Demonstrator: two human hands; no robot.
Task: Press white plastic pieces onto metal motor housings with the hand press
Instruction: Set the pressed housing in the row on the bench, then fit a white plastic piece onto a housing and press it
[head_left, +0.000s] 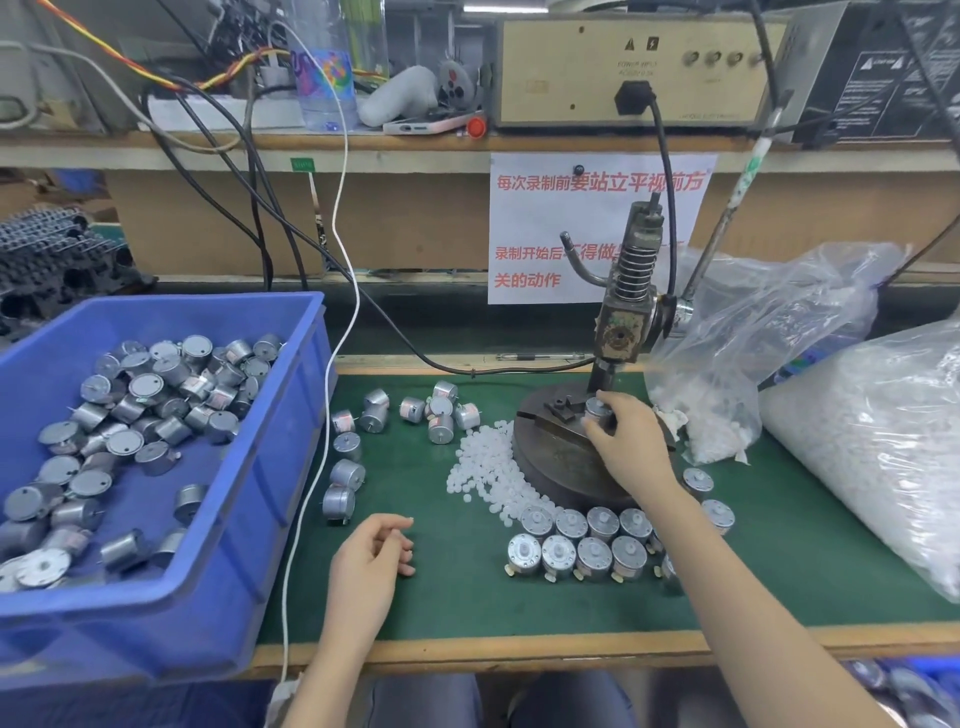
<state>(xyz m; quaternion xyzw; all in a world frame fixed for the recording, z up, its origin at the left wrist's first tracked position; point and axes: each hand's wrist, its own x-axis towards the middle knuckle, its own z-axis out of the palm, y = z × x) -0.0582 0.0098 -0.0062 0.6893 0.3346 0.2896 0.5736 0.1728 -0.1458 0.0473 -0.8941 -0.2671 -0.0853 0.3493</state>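
Your left hand (371, 551) and right hand (623, 436) are bare, as are both forearms (727, 571) back to the near edge. Between them, nearest you, your legs show in plain, dull blue-grey trousers (426, 699).

At frame left a bin (291, 415) holds motor housings (145, 387). The hand press (621, 322) stands centre-right on the table (467, 597), plastic pieces (485, 467) heaped just left of its base (rows of housings (592, 553) below it), bags (872, 436) at far right.
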